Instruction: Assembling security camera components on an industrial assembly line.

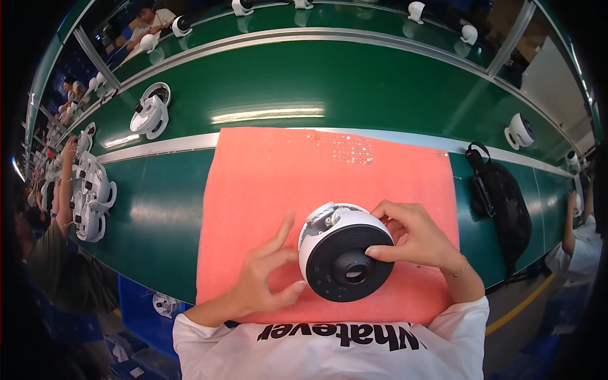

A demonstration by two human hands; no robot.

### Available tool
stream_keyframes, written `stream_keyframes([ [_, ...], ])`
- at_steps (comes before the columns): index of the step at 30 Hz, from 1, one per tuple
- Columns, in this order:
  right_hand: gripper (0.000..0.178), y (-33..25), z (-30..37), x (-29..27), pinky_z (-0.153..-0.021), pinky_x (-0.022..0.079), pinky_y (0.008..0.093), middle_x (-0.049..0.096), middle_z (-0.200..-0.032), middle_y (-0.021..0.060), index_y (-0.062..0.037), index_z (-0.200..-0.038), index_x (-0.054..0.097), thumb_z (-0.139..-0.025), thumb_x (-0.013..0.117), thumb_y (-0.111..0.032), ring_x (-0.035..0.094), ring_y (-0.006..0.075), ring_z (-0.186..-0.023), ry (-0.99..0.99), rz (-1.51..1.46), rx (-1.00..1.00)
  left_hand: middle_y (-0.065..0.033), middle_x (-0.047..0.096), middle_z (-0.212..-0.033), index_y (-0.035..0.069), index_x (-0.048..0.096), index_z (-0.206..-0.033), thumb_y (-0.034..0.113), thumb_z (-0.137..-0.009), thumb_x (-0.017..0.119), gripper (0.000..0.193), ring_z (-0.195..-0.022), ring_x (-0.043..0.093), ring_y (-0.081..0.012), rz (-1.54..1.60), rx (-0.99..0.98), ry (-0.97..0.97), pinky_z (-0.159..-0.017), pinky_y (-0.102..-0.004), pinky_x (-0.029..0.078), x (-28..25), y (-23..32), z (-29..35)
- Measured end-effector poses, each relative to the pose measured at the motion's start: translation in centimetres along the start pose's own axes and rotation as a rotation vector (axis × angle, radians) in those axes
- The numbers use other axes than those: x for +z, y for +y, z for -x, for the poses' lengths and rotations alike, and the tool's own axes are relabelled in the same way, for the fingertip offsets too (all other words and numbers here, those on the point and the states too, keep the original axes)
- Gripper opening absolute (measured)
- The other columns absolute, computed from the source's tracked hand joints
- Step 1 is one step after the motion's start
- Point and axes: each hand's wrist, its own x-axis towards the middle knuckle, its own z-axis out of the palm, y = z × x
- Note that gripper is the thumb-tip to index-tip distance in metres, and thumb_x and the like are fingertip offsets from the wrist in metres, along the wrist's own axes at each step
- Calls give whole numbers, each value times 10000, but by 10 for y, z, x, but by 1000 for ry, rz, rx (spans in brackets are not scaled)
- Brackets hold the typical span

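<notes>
In front of me is a round white camera housing [310,235] with a black face and a hole low in its middle. Its white shell is open at the top, where inner parts show. My right hand [408,237] grips its right side, thumb on the black face and fingers behind the rim. On the other side, my left hand [266,275] has its fingers spread and holds nothing; its thumb tip is close to the shell, and I cannot tell whether it touches. Beneath both hands lies a pink foam mat [253,190] with rows of small screws [353,149] near its far edge.
A black pouch [503,206] lies right of the mat. White camera shells [92,196] are grouped at the left, beside a co-worker's arm [65,183]. Beyond the metal rail, the green conveyor belt [380,82] carries a part-built camera [151,114] and another camera [520,131].
</notes>
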Motion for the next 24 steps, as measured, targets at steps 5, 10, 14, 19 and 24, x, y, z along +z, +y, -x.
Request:
stream_keyframes([
  [5,353,-13,-2,-4,-522,443,248,586,-664,66,-19,-814,562,-697,746,-297,569,141,-572,-4,119,-46,-210,647,-867,-48,620,-921,404,-606,790,577,-548,643,-217,-202,-41,-1,-505,-294,509,0,21,-21],
  [10,512,-19,-26,-8,-457,346,329,431,-477,113,-3,-551,497,-771,633,-445,456,217,-447,-19,369,-37,-89,543,-481,-16,604,-659,476,-615,755,517,-404,557,-216,-461,-160,-203,-414,-311,442,-15,23,-29],
  [14,532,-13,-42,-6,-456,353,348,442,-469,122,-12,-552,522,-833,549,-462,460,241,-447,-98,532,1,-82,584,-517,2,616,-628,434,-621,751,453,-467,589,-214,-535,-324,-360,-495,-293,464,-21,24,-42],
  [19,443,-12,-49,-7,-483,364,383,493,-542,146,-13,-609,538,-841,552,-391,508,272,-490,-169,722,16,-78,528,-461,18,598,-562,464,-637,728,470,-421,530,-228,-575,-391,-479,-455,-312,407,-25,24,-52],
  [24,416,-15,-31,8,-570,389,360,564,-789,65,-66,-774,597,-737,632,-479,531,226,-642,252,841,-564,-111,440,-388,9,553,-478,563,-653,673,594,-377,478,-280,-466,-285,-329,-416,-361,375,-24,16,-43],
])
